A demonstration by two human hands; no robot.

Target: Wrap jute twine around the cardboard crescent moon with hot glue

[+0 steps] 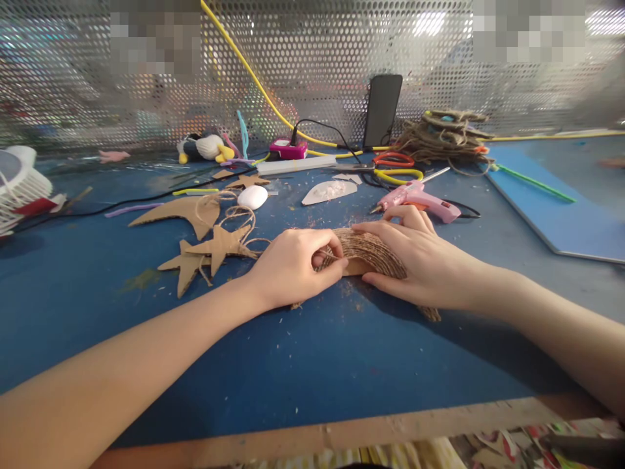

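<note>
A curved cardboard piece covered with rows of brown twine (374, 251) lies between my hands at the middle of the blue table. My left hand (300, 266) is closed at its left end, thumb and fingers pinching there on the twine. My right hand (415, 257) grips the right part, fingers over the top edge and thumb along the lower edge. Two cardboard stars (222, 246) with twine loops lie left of my left hand, below a cardboard crescent (183, 212). Just beyond my right hand rests a pink glue gun (424, 198).
Scissors with red and yellow handles (398, 174), a white egg-shaped piece (252, 197) and a magenta box (288, 148) lie farther back. A phone (383, 111) leans on the perforated metal screen (322, 65). Twine (439, 140) and a blue board (561, 202) are at the right.
</note>
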